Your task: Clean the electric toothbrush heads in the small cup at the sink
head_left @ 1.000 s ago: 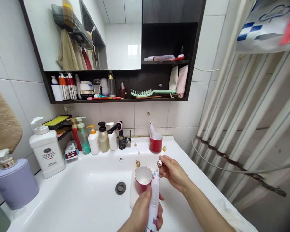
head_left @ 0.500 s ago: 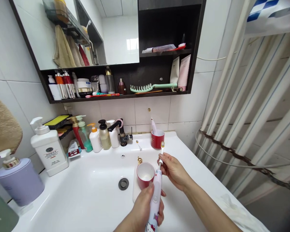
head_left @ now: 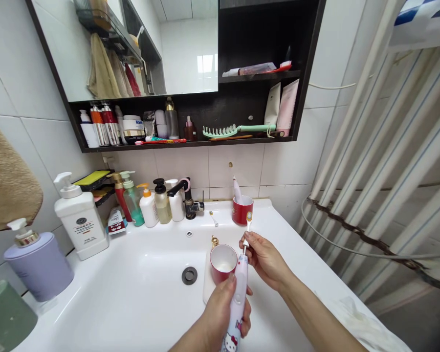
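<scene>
My left hand [head_left: 223,308] is wrapped round the pale electric toothbrush handle [head_left: 238,288], which has a cartoon cat print near its lower end. Between the thumb and fingers of my right hand [head_left: 266,256] is a white toothbrush head [head_left: 249,226], its bristles upward. A thin metal shaft [head_left: 245,250] shows between the head and the handle's top; whether the head still sits on the shaft tip is hard to see. Just left of the handle, a red cup [head_left: 223,264] with a white inside stands on a pale rest in the basin.
Behind, a second red cup [head_left: 238,213] holds another pale toothbrush handle [head_left: 237,190]. A small brush head [head_left: 214,219] lies on the sink ledge beside the black faucet [head_left: 190,203]. Pump bottles [head_left: 162,205] line the left side. Pipes [head_left: 381,146] run along the right.
The camera view has shifted slightly, so the surroundings sit a little further right. Both hands keep their holds on the handle and the brush head.
</scene>
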